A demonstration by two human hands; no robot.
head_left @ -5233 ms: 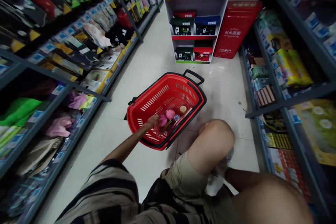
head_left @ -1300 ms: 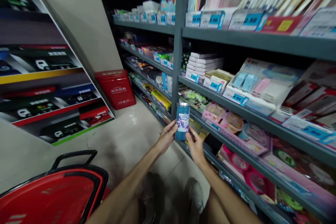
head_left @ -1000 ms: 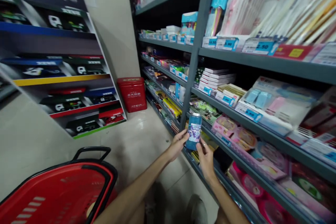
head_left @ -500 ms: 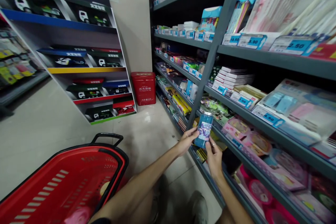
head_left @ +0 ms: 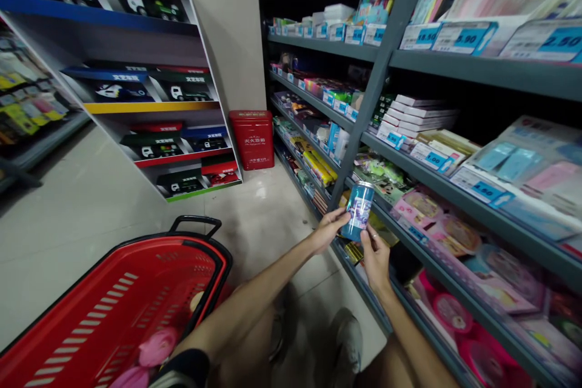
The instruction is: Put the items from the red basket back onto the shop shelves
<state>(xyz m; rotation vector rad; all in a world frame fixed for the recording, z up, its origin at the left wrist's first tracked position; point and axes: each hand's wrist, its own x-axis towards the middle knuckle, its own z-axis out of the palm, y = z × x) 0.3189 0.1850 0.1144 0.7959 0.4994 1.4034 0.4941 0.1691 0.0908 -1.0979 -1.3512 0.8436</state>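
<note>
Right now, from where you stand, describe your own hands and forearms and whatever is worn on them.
Neither hand wears a glove. The left hand and wrist show no ring or watch; a dark sleeve with paler stripes ends near that elbow. The right hand has a thin ring on one finger, and no sleeve shows on its forearm.

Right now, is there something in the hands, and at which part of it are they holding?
Yes, a blue jar: the left hand holds its side, and the right hand holds it near the bottom.
</note>
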